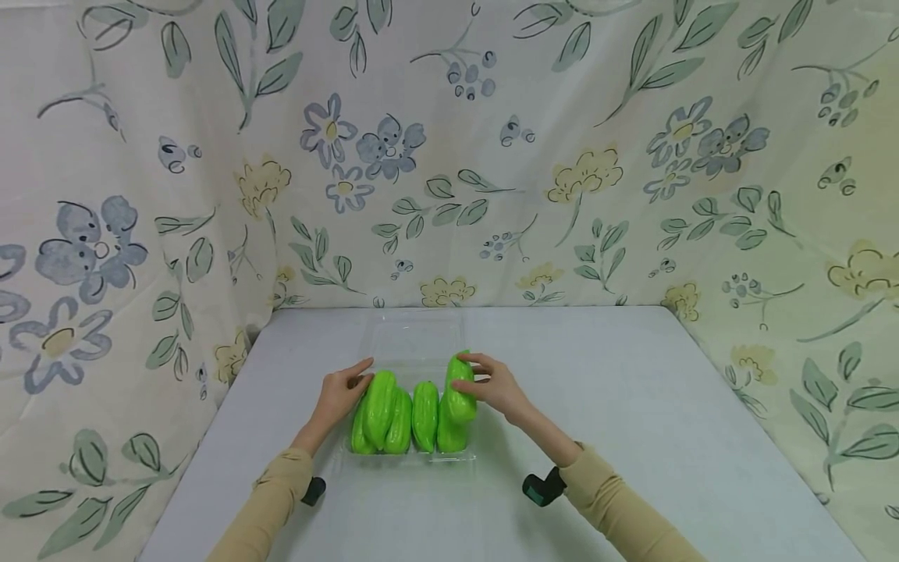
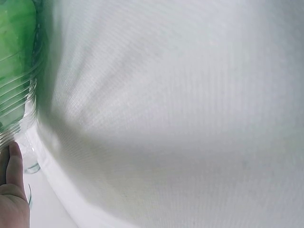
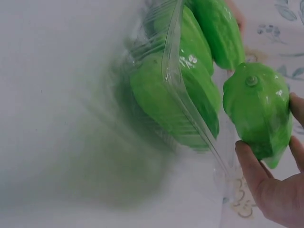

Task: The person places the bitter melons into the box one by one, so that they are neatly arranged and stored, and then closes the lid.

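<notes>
1. Glossy green ridged gourd-shaped vegetable [image 1: 460, 390]: it stands upright at the right end of a clear plastic clamshell tray [image 1: 414, 460], in the lower middle of the head frame, higher than its neighbours.
2. The right hand [image 1: 492, 384] grasps this vegetable, fingers curled over its top and right side. In the right wrist view the same vegetable [image 3: 257, 111] sits at the right of the frame with the thumb [image 3: 251, 166] under it, and it looks to be just outside the tray's clear ribbed wall [image 3: 190, 109].
3. Three more green vegetables of the same kind [image 1: 396, 414] lie side by side in the tray, to the left of the held one.
4. The left hand [image 1: 340, 393] rests against the tray's left end, fingers nearly straight and touching the leftmost vegetable; it is relaxed, gripping nothing. The left wrist view shows one finger [image 2: 14, 164] at the lower left beside the ribbed plastic.
5. The tray sits on a pale grey counter [image 1: 632, 406], its open lid [image 1: 414, 339] lying flat behind it.
6. A floral cloth with blue and yellow flowers [image 1: 449, 156] hangs behind and on both sides.
</notes>
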{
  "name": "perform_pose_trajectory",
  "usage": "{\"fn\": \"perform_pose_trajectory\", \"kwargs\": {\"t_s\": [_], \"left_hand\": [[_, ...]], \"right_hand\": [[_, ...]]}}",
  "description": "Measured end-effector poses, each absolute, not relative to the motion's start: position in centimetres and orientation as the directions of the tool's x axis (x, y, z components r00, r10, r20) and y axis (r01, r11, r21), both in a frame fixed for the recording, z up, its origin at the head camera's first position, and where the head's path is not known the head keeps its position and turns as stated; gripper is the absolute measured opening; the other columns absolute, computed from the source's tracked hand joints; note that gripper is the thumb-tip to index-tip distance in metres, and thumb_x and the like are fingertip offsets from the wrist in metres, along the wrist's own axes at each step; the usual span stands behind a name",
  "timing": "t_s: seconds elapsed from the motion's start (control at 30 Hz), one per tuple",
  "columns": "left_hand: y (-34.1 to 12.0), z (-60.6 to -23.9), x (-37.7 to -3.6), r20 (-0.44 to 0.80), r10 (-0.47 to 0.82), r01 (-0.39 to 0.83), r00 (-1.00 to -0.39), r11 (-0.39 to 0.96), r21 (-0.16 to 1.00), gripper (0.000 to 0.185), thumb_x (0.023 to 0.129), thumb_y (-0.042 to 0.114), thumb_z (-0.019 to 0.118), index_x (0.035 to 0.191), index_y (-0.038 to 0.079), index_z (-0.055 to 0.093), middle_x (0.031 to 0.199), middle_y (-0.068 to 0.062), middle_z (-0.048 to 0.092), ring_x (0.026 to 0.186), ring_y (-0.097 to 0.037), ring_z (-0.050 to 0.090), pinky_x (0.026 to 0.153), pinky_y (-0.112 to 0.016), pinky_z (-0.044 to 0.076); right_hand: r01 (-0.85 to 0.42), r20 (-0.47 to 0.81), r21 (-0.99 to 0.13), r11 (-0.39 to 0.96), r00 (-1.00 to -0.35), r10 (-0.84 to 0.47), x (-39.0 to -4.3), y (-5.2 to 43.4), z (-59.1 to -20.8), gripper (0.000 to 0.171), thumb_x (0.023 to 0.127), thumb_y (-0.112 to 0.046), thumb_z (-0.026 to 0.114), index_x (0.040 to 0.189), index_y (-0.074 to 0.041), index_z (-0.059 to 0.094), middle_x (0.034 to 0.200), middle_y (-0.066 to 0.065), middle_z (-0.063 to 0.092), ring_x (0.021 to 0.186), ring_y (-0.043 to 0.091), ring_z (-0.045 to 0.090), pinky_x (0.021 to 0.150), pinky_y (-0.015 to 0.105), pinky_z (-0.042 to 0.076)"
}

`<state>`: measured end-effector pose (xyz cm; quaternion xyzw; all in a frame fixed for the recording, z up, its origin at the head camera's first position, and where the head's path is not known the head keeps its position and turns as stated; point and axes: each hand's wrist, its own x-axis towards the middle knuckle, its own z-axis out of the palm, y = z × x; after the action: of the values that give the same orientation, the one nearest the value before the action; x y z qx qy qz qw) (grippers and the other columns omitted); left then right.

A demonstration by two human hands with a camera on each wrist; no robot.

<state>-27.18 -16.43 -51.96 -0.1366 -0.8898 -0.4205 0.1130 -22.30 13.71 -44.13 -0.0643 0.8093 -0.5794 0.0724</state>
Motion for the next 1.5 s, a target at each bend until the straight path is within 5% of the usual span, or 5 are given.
{"fn": "perform_pose_trajectory", "kwargs": {"t_s": [0.37, 0.83, 1.1, 1.5], "left_hand": [[-16.4, -51.9, -27.1, 0.326, 0.146, 0.345, -0.934, 0.609, 0.714, 0.035, 0.092, 0.013, 0.062, 0.126, 0.003, 0.061, 0.106, -0.019, 0.070, 0.070, -0.013, 0.060, 0.060, -0.019, 0.045], [-16.4, -51.9, -27.1, 0.317, 0.139, 0.334, -0.938, 0.609, 0.719, 0.035, 0.092, 0.013, 0.062, 0.126, 0.004, 0.061, 0.113, -0.019, 0.068, 0.078, -0.019, 0.067, 0.062, -0.019, 0.046], [-16.3, -52.0, -27.3, 0.317, 0.139, 0.333, -0.938, 0.610, 0.719, 0.036, 0.092, 0.015, 0.063, 0.126, 0.003, 0.060, 0.105, -0.018, 0.071, 0.067, -0.010, 0.057, 0.057, -0.018, 0.043], [-16.3, -51.9, -27.2, 0.318, 0.137, 0.333, -0.938, 0.606, 0.722, 0.035, 0.092, 0.015, 0.062, 0.126, 0.004, 0.061, 0.117, -0.017, 0.066, 0.086, -0.024, 0.070, 0.065, -0.020, 0.049]], "right_hand": [[-0.060, -0.025, -0.946, 0.318, -0.966, -0.256, -19.7, 12.1, -41.1, 0.049, 0.087, -0.012, 0.068, 0.132, -0.001, 0.052, 0.128, 0.029, 0.054, 0.109, 0.040, 0.058, 0.080, 0.038, 0.055], [-0.088, 0.007, -0.948, 0.305, -0.966, -0.258, -19.8, 11.3, -42.0, 0.048, 0.087, -0.011, 0.068, 0.131, -0.001, 0.053, 0.125, 0.029, 0.055, 0.106, 0.039, 0.060, 0.080, 0.040, 0.055], [-0.105, 0.027, -0.948, 0.300, -0.967, -0.254, -19.6, 11.1, -42.1, 0.047, 0.086, -0.009, 0.068, 0.130, 0.003, 0.053, 0.123, 0.031, 0.057, 0.103, 0.042, 0.063, 0.081, 0.039, 0.055], [-0.095, 0.025, -0.937, 0.337, -0.978, -0.207, -21.5, 10.9, -46.7, 0.050, 0.083, -0.022, 0.074, 0.129, -0.013, 0.058, 0.124, 0.021, 0.060, 0.103, 0.033, 0.063, 0.079, 0.037, 0.054]]}}
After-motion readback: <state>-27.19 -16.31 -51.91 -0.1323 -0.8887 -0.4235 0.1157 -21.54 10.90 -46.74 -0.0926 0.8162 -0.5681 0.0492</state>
